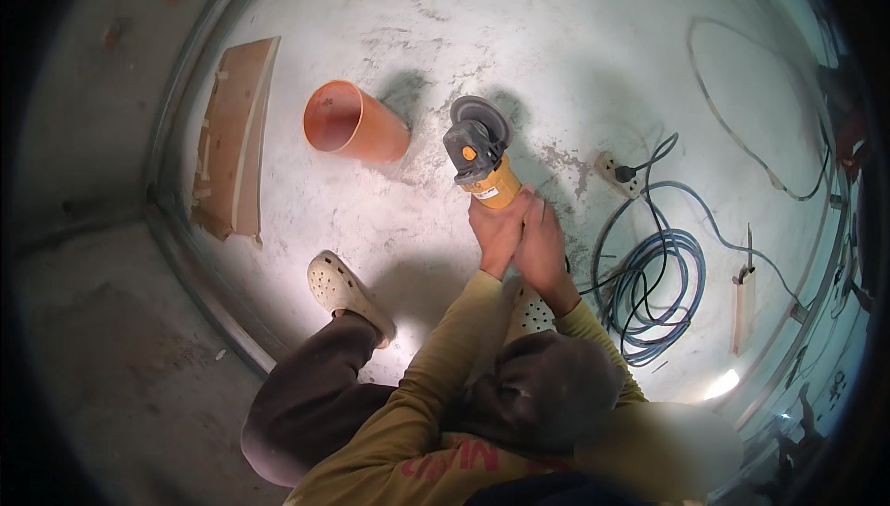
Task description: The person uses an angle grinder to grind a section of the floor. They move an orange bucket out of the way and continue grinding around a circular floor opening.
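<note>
I hold a yellow and black angle grinder (498, 185) in front of me with both hands. My left hand (498, 231) is closed round its body. Beside it, my right hand (540, 239) is closed on the rear of the body, pressed close to the left. The grinder's round grey disc (493, 109) points away from me, above the floor; I cannot tell if it is spinning. Left of the grinder, and apart from it, an orange plastic pipe (382, 134) stands on the floor, its open end facing up.
Flattened cardboard (232, 140) lies at the far left by a metal floor rail (171, 228). To the right are a coiled blue cable (691, 270), a power strip (619, 172) with a black plug, and a wooden-handled tool (743, 307). My left clog (343, 288) is near the pipe.
</note>
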Available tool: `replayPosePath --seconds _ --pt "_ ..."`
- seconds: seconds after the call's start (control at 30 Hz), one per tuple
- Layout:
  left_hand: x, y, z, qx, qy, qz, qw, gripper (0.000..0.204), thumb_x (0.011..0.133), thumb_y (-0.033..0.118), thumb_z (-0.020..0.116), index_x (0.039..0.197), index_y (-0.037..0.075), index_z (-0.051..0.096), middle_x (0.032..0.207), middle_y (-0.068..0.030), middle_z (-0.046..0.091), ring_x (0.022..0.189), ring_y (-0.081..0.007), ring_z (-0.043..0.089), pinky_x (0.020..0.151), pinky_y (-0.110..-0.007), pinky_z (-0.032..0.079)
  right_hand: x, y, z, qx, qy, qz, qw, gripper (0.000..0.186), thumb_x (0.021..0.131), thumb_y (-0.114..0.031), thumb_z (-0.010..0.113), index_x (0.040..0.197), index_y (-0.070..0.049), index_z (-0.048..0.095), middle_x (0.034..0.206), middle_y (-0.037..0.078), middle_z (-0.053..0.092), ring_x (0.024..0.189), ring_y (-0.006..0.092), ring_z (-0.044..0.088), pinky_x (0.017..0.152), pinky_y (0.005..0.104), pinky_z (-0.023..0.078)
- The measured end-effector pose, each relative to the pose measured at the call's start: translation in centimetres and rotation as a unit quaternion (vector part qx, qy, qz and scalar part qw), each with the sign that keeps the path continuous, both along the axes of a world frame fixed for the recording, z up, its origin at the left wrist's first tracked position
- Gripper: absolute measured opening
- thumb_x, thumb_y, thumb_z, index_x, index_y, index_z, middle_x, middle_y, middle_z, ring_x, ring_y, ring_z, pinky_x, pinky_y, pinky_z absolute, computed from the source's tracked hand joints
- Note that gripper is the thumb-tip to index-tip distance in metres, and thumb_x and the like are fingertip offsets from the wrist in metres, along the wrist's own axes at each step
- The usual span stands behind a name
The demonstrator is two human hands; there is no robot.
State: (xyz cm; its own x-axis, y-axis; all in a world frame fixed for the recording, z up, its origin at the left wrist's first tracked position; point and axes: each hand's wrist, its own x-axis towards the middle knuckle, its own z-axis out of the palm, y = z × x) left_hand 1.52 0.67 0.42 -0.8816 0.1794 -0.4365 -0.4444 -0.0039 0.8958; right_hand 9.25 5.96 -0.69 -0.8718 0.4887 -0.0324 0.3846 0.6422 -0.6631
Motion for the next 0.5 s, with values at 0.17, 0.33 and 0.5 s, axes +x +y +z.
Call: replayPosePath --seconds 0.17,0.33,0.5 --pt "0.1 0.6 1.0 -0.086 0.017 0.01 0.996 0.038 0.088 0.017 0.086 0.113 -0.002 0.064 0.098 -0.0077 0.074 0.088 -0.0154 0.07 0.079 -0.031 0.057 -0.4 0.6 -0.1 -0.027 -0.047 -0.014 0.998 0.047 0.092 -0.019 0.07 0.129 0.003 0.054 0.115 0.024 0.066 0.099 0.0463 0.067 0.081 0.0545 0.055" --pt "0.7 -1.4 1.3 -0.126 -0.021 -0.076 0.989 0.057 0.084 0.032 0.091 0.119 -0.003 0.063 0.106 -0.014 0.076 0.095 -0.0184 0.073 0.086 -0.034 0.058 -1.0 1.5 0.3 -0.185 -0.012 -0.01 0.983 0.047 0.091 -0.023 0.075 0.128 -0.001 0.057 0.109 0.022 0.072 0.101 0.0422 0.071 0.083 0.0487 0.057" --pt "-0.6 -2.8 -1.5 0.105 -0.122 -0.107 0.981 0.039 0.092 0.02 0.084 0.119 0.0 0.066 0.1 -0.0055 0.073 0.09 -0.0134 0.07 0.081 -0.03 0.056 -1.4 1.7 -0.5 -0.264 -0.014 0.016 0.964 0.048 0.087 -0.021 0.081 0.124 -0.001 0.059 0.108 0.023 0.074 0.103 0.0395 0.074 0.086 0.0451 0.057"
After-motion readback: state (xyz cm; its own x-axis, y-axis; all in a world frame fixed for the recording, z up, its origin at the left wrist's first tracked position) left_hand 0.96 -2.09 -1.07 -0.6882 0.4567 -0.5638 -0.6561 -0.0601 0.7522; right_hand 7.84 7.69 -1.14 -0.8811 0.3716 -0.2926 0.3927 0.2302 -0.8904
